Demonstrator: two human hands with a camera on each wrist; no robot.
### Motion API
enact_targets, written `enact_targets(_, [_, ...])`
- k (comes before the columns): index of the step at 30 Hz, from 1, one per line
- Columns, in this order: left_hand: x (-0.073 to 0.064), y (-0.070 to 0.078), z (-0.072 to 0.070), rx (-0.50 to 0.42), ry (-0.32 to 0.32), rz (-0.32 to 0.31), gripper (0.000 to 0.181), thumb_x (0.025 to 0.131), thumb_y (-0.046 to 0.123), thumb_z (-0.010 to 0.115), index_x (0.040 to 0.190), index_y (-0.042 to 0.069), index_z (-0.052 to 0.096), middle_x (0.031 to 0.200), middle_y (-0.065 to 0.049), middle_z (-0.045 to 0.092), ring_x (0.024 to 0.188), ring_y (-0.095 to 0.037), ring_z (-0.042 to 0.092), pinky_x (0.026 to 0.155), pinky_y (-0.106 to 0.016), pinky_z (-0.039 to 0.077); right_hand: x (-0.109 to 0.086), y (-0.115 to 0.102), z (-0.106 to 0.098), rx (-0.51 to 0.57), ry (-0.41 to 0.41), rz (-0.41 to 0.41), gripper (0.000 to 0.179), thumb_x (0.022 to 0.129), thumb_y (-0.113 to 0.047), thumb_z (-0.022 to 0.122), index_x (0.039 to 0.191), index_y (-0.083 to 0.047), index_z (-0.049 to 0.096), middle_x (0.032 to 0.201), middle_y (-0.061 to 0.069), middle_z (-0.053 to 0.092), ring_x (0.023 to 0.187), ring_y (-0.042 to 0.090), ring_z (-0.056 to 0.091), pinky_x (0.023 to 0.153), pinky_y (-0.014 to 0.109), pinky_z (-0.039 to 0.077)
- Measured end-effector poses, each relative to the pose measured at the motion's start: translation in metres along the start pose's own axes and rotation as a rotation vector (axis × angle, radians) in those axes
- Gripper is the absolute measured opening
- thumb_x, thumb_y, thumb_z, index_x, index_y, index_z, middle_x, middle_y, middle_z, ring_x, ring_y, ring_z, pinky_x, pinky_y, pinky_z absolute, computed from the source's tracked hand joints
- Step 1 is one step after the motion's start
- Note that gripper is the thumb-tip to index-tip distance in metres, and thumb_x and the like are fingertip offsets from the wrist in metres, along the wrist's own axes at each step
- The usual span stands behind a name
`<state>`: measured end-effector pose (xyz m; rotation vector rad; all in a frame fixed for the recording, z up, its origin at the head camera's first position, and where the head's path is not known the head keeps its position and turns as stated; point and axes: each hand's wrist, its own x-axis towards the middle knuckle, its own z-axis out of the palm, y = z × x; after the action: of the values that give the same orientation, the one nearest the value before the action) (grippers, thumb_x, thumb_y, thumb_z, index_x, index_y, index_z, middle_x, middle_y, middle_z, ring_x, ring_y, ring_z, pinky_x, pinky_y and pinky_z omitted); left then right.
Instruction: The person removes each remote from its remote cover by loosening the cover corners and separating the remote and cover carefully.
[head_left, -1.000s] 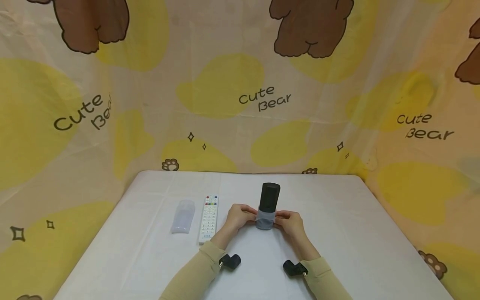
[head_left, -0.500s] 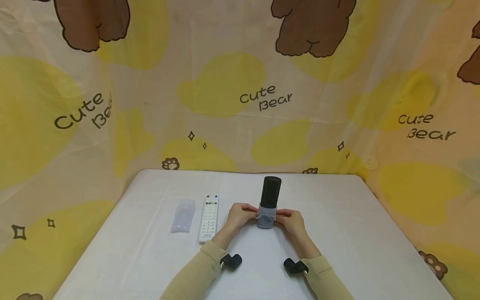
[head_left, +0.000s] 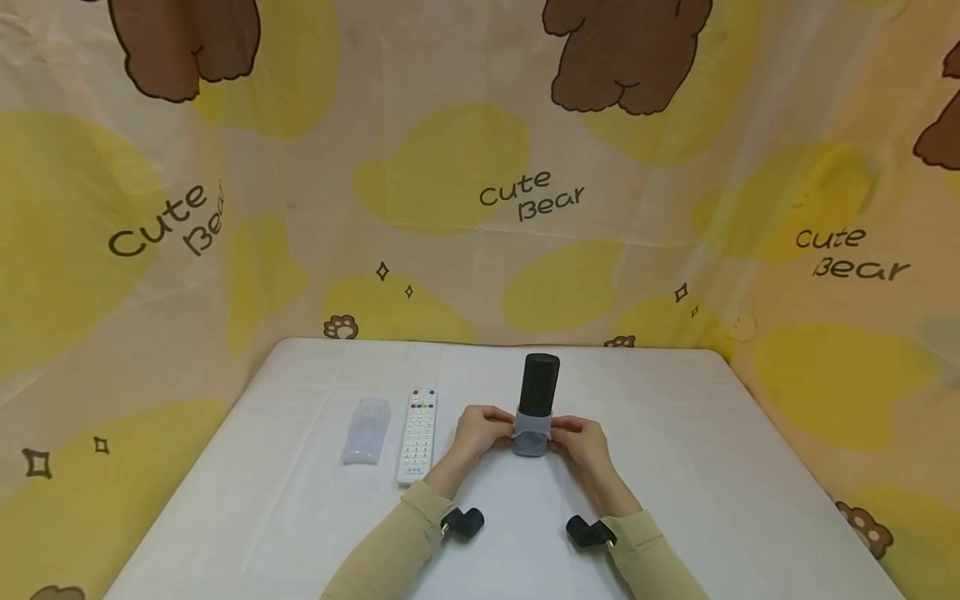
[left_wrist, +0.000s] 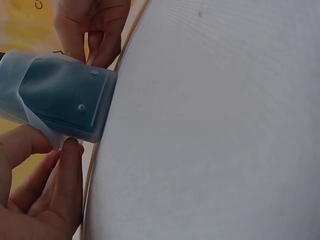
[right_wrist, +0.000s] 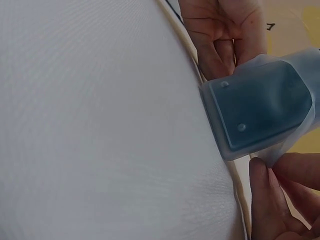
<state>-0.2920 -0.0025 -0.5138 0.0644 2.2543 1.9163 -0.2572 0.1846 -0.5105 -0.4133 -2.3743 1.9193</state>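
A black remote control [head_left: 539, 385] stands nearly upright on the table, its lower end inside a translucent sleeve-like cover [head_left: 532, 435]. Part of the cover is folded back over itself, as the wrist views show. My left hand [head_left: 477, 431] pinches the cover's loose edge on the left between thumb and fingers. On the opposite side, my right hand [head_left: 585, 443] pinches the edge in the same manner. Two small round bumps show on the covered end [left_wrist: 75, 100] in the left wrist view. The remote's upper part lies outside both wrist views.
A white remote control [head_left: 417, 437] with several buttons lies left of my left hand. Beside it, further left, lies another translucent cover [head_left: 366, 432], flat on the white table [head_left: 712, 483]. Behind the table hangs a patterned cloth [head_left: 442, 183].
Compared with a second ago, the black remote's top appears slightly higher, and its cover has shifted a little with it. Both hands keep their pinch and have barely moved.
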Motion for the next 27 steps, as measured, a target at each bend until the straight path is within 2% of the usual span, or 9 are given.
enact_targets(18, [-0.003, 0.004, 0.001, 0.021, 0.023, 0.020, 0.013, 0.074, 0.004, 0.072, 0.087, 0.002, 0.073, 0.083, -0.009, 0.071, 0.066, -0.013, 0.063, 0.064, -0.027, 0.056, -0.003, -0.004, -0.002, -0.030, -0.013, -0.066, 0.021, 0.082, 0.002, 0.065, 0.102, 0.009, 0.068, 0.093, 0.018, 0.071, 0.072, 0.012, 0.066, 0.071, 0.030, 0.058])
enact_targets(22, [-0.002, 0.004, 0.002, 0.029, 0.030, 0.016, 0.012, 0.076, 0.005, 0.072, 0.088, 0.003, 0.073, 0.084, -0.008, 0.071, 0.067, -0.013, 0.063, 0.066, -0.027, 0.057, -0.004, -0.008, -0.004, -0.087, 0.010, -0.102, 0.021, 0.084, -0.007, 0.067, 0.102, 0.003, 0.069, 0.094, 0.015, 0.072, 0.074, 0.013, 0.067, 0.070, 0.027, 0.057])
enact_targets(25, [-0.002, 0.005, 0.003, 0.023, 0.032, 0.016, 0.012, 0.076, 0.005, 0.072, 0.088, 0.003, 0.073, 0.085, -0.008, 0.071, 0.067, -0.013, 0.063, 0.066, -0.027, 0.057, -0.004, -0.015, -0.006, -0.051, 0.011, -0.152, 0.024, 0.089, -0.013, 0.065, 0.107, 0.002, 0.068, 0.100, 0.017, 0.071, 0.081, 0.016, 0.069, 0.074, 0.029, 0.057])
enact_targets(27, [-0.003, 0.005, 0.003, 0.015, 0.034, 0.015, 0.012, 0.075, 0.004, 0.072, 0.087, 0.002, 0.073, 0.085, -0.009, 0.071, 0.066, -0.013, 0.064, 0.065, -0.028, 0.057, -0.004, -0.022, -0.008, 0.030, -0.005, -0.179, 0.027, 0.092, -0.016, 0.061, 0.112, 0.003, 0.065, 0.106, 0.019, 0.069, 0.086, 0.016, 0.070, 0.079, 0.033, 0.057])
